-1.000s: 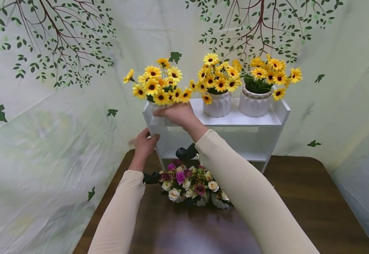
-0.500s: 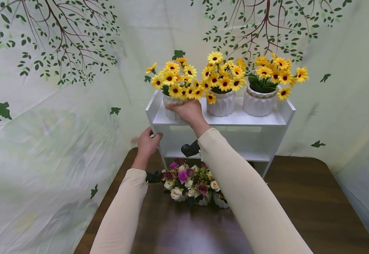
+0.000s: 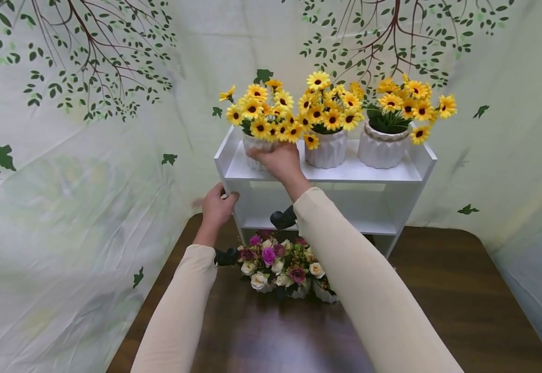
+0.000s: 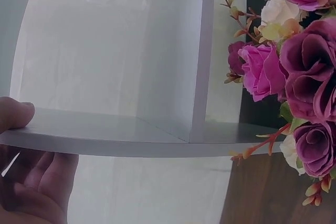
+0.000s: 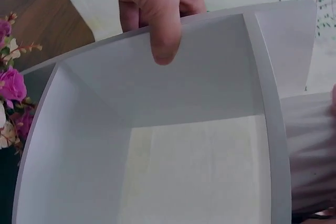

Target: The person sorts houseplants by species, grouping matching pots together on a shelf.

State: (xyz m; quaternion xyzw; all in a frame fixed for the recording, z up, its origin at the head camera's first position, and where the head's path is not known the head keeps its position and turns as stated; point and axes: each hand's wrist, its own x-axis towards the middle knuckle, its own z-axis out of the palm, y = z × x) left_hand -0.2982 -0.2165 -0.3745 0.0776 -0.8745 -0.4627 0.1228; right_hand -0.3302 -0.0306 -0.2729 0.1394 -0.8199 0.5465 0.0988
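On the top tier of a white shelf unit [image 3: 319, 175], my right hand [image 3: 280, 161] grips the leftmost white flowerpot [image 3: 254, 143], thumb and palm against its near side. Yellow daisy-like flowers [image 3: 261, 114] fill this pot, which stands upright beside the middle flowerpot [image 3: 326, 151]; its far side is hidden. My left hand [image 3: 217, 208] holds the front edge of the shelf's left side panel. In the left wrist view, the thumb [image 4: 18, 114] lies on the inner face and the fingers on the outer face. The right wrist view shows the same left hand [image 5: 163, 3] and the ribbed flowerpot [image 5: 312, 156].
A third flowerpot [image 3: 382, 148] of yellow flowers stands at the top tier's right end. Several pots of pink, maroon and cream roses [image 3: 280, 267] stand on the brown table [image 3: 448, 290] before the shelf. A leaf-patterned cloth [image 3: 112, 171] hangs behind.
My right hand has slid the left flowerpot rightward along the top tier, from the side panel towards the middle pot. The left hand keeps its hold on the panel.
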